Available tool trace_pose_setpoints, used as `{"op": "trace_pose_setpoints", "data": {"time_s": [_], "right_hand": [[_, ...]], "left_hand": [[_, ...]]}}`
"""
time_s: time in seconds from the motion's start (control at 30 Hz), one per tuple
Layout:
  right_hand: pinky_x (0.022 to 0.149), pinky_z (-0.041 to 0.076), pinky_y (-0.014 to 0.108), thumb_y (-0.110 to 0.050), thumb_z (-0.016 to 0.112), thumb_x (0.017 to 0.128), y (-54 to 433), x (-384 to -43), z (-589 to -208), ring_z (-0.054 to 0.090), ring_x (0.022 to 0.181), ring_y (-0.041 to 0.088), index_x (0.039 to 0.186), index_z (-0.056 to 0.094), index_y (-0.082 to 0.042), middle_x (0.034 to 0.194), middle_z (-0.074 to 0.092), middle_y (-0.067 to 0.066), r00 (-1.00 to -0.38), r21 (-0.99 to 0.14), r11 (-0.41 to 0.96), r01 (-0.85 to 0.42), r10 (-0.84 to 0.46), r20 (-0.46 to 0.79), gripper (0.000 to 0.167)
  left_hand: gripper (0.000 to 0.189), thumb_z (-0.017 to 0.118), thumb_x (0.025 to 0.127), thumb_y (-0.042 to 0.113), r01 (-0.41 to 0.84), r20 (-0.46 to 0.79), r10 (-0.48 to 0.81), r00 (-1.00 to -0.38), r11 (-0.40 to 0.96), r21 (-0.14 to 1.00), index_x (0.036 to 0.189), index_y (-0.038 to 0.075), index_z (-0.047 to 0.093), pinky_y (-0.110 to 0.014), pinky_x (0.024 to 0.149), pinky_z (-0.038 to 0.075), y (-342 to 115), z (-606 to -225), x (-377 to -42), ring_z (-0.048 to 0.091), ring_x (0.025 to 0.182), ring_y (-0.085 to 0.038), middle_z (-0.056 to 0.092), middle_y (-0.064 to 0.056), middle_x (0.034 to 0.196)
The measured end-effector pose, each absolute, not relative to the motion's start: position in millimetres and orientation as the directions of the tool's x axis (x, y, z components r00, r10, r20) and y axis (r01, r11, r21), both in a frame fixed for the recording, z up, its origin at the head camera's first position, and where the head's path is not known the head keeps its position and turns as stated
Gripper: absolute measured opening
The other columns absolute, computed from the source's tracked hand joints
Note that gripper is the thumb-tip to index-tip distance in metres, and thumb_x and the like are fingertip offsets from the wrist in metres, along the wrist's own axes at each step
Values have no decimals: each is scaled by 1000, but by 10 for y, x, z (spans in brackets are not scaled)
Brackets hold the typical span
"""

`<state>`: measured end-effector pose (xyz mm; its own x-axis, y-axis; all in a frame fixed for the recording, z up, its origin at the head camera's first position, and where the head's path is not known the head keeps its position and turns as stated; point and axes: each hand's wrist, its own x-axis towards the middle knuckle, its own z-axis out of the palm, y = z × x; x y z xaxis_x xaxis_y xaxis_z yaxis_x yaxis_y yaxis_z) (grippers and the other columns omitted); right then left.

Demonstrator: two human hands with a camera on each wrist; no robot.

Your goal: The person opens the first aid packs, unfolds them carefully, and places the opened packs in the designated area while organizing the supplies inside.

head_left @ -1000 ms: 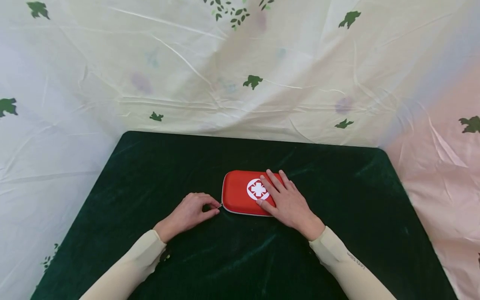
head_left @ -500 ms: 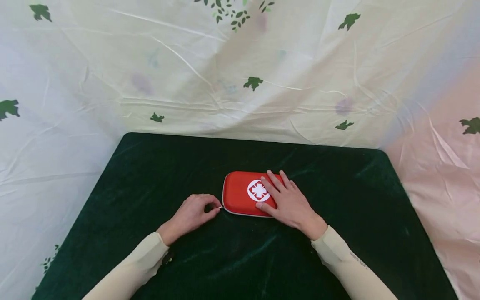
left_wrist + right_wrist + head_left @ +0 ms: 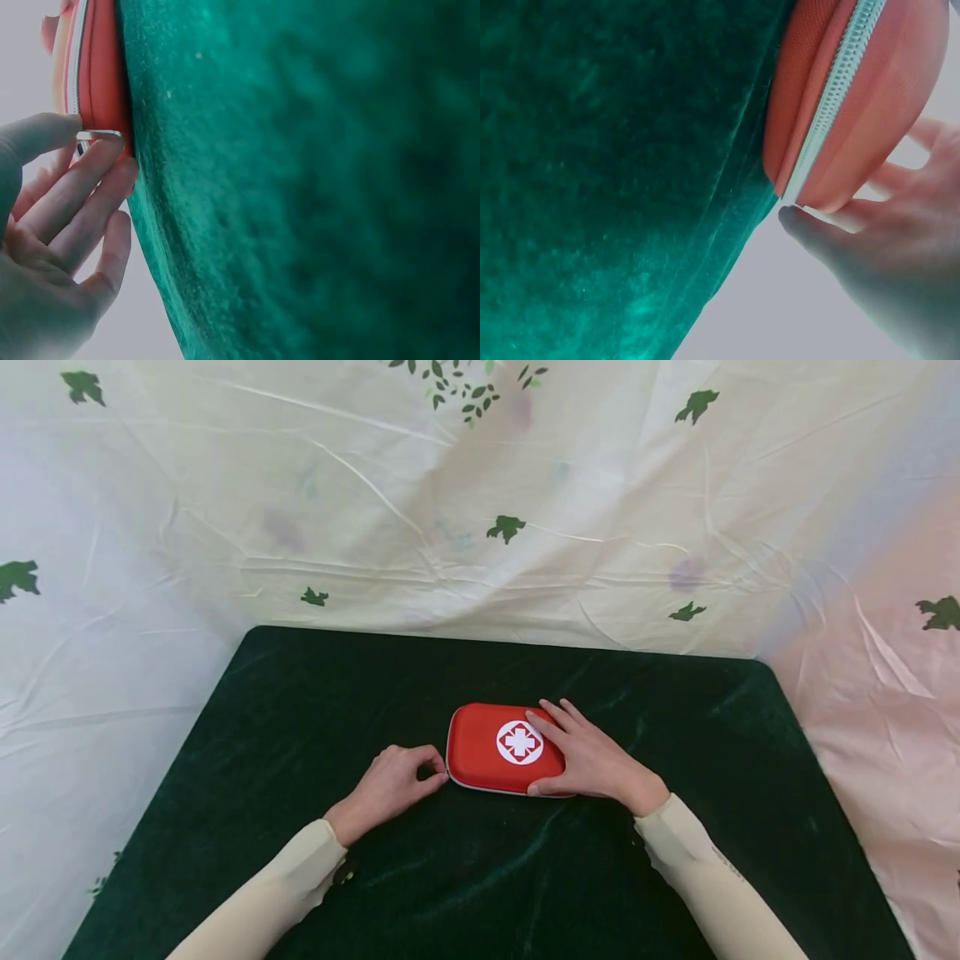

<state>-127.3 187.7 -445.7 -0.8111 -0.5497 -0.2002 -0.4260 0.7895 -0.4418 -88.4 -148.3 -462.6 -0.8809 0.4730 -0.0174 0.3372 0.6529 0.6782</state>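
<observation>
A red hard-shell first-aid case [image 3: 476, 747] with a white cross emblem lies flat on the green cloth, its zip closed along the stretches that show. At its near left corner my left hand [image 3: 393, 783] pinches the metal zip pull [image 3: 100, 136] between thumb and fingers. My right hand [image 3: 600, 764] grips the case's right end, thumb at the near edge and fingers spread over the top towards the far edge. In the right wrist view, the thumb [image 3: 814, 229] touches the case just by the pale zip teeth [image 3: 832, 97].
Dark green velvety cloth [image 3: 360, 685] covers the table. Pale curtains [image 3: 375, 485] with green leaf prints hang behind it and on both sides. The table's far edge lies beyond the case.
My right hand has shifted slightly right, from lying flat over the case to gripping its right end, uncovering the emblem. The left hand stays at the zip pull, a touch further right.
</observation>
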Motion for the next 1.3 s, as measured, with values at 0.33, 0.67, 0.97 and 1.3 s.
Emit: {"op": "trace_pose_setpoints", "data": {"time_s": [0.33,0.67,0.97,1.3], "right_hand": [[102,49,55,-65,77,80,1864,-1216,-4464,33,141,34,161,37,-21,164,30,11,-840,-411,798,-440,-528,-125,102],[104,46,59,-67,74,81,1843,-1126,-4474,34,140,36,161,37,-20,163,31,13,-887,-393,833,-389,-455,-86,100],[101,47,61,-69,73,81,1800,-1030,-4492,37,136,40,161,38,-17,161,32,18,-929,-375,871,-317,-364,-61,102],[100,49,60,-67,74,82,1807,-986,-4498,39,134,41,159,41,-15,158,36,20,-946,-363,890,-275,-317,-61,99]], "left_hand": [[11,76,92,14,334,10,449,-893,650,683,99,18,69,-26,58,52,-1468,-4615,-933,57,56,-2,63,13,76],[10,75,93,14,344,25,433,-901,677,650,100,16,69,-26,54,50,-1418,-4575,-1101,54,52,-4,62,10,73],[9,75,93,12,356,39,436,-899,676,645,99,15,68,-27,57,50,-1367,-4580,-1301,56,55,-5,68,6,82],[8,74,94,11,352,66,415,-907,663,661,99,16,68,-29,62,52,-1326,-4616,-1496,57,60,-9,70,3,86]]}}
